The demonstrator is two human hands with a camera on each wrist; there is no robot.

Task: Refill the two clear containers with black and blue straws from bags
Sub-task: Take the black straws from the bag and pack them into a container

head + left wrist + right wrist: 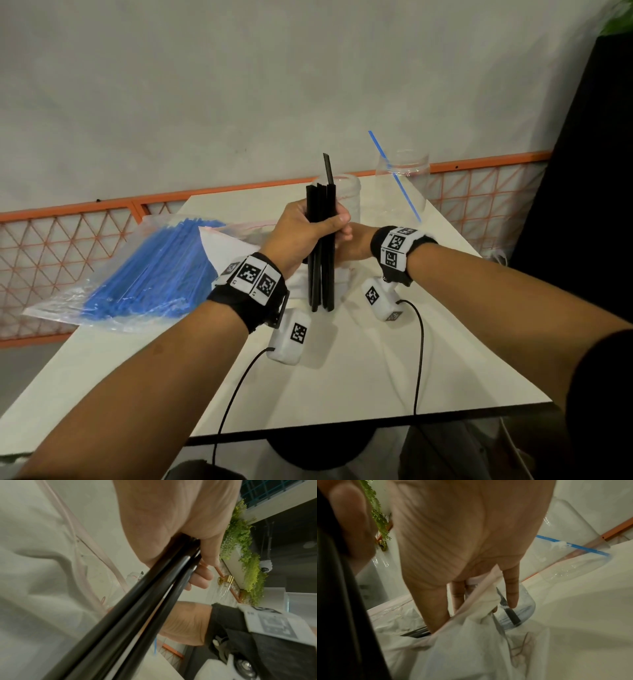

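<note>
My left hand (308,229) grips a bundle of black straws (320,274) upright over the middle of the table; the left wrist view shows its fingers (200,577) curled round the bundle (137,608). Just behind it, my right hand (356,243) reaches down and holds the rim of a crumpled clear bag (471,649), with more black straws (416,632) inside. A clear container (351,195) behind the hands holds one black straw (328,169). The second clear container (411,185), further right, holds one blue straw (397,178).
A clear bag of blue straws (147,274) lies on the left part of the white table (376,377). An orange mesh fence (68,246) runs behind the table, and a black panel (599,171) stands at the right. Cables hang from both wrist cameras.
</note>
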